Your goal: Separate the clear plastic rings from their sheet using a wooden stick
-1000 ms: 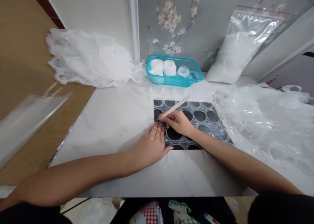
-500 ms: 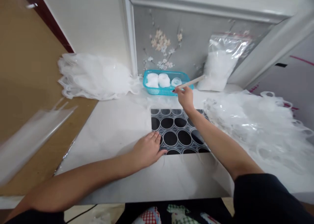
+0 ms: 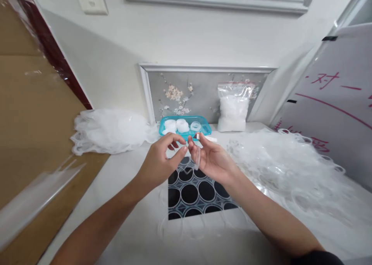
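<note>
My right hand [image 3: 211, 156] is raised over the patterned mat, palm turned up. Between its thumb and fingers it pinches a slim pale stick [image 3: 211, 139] with a dark tip, seen partly end-on. A translucent ring [image 3: 198, 158] hangs at the fingers of the same hand. Close by on the left, my left hand [image 3: 158, 158] has its fingers curved and parted from the thumb, with nothing visible in it. Below both hands lies the black mat with circles [image 3: 190, 193]. Behind them stands a blue plastic basket [image 3: 207, 130] holding several white rolls [image 3: 182, 125].
A clear bag of white material [image 3: 233, 112] leans on the wall behind. Piled translucent rings [image 3: 279, 160] spread at the right. White plastic pieces [image 3: 109, 131] lie at the left, beside brown cardboard [image 3: 35, 114]. A board with red writing [image 3: 334, 94] stands far right.
My left hand has lifted off the mat and moved up beside the right. My right hand has turned palm up, the stick still in it. The camera view has tilted upward.
</note>
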{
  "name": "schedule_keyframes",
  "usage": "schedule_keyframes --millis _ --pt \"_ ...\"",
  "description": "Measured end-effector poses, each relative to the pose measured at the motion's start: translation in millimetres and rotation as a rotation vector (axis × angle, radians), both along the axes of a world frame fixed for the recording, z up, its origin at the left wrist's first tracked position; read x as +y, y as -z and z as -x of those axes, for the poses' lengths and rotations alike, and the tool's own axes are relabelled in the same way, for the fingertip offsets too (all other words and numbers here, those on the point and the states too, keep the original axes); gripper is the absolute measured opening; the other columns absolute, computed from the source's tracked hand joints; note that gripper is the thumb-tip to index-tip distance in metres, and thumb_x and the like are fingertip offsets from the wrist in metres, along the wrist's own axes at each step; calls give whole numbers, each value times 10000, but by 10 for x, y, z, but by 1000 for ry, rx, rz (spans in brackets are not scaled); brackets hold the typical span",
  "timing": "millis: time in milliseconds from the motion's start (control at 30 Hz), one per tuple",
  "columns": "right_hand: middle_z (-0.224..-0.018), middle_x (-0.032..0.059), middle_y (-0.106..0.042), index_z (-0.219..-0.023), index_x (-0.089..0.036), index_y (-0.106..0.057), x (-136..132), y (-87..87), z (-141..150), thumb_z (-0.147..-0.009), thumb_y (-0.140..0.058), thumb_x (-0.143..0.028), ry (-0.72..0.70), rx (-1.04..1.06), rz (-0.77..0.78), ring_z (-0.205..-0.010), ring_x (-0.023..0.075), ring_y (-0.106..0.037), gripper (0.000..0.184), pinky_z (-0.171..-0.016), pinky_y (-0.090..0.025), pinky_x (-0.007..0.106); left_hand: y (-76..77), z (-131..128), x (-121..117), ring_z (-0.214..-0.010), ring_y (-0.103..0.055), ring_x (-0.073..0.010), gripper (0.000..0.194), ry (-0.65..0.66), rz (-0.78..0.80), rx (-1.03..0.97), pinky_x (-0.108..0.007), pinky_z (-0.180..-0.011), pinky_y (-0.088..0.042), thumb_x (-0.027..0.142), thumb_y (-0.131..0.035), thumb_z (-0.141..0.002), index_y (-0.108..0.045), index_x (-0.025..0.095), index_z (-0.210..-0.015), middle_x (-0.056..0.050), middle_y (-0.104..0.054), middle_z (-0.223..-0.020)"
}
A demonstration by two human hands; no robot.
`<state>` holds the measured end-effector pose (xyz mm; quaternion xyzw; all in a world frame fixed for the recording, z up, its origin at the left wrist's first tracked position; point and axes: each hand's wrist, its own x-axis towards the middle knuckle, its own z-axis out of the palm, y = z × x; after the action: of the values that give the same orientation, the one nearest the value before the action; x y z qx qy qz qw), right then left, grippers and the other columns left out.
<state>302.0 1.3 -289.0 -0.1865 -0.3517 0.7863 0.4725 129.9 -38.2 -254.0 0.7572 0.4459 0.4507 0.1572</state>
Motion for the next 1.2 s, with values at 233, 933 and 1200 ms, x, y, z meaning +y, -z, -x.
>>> schedule_keyframes --millis 233,933,1200 --pt "-965 55 -677 -868 -218 -622 -124 -104 -188 -878 -611 -336 118 -31 -12 -797 125 -649 119 -761 -586 259 -140 -235 -14 -630 -559 -110 163 39 153 230 -224 -555 -407 309 -534 -873 -617 189 -801 16 -635 -729" --pt "-964 22 -662 -854 -252 -650 -138 -230 -316 -881 -573 -385 3 -231 -193 -816 150 -642 156 -746 -551 303 336 162 -202 -752 -604 -137 207 271 427 248 -263 -706 -498 319 -516 -908 -618 189 -784 -8 -649 -794" --pt "-1015 25 -665 -853 -220 -726 -210 -137 -236 -788 -722 -329 -232 -148 -197 -962 141 -608 128 -921 -487 289 -189 -34 -44 -331 -397 -66 249 273 431 -199 -200 -431 -412 404 -535 -916 -632 179 -872 85 -419 -385"
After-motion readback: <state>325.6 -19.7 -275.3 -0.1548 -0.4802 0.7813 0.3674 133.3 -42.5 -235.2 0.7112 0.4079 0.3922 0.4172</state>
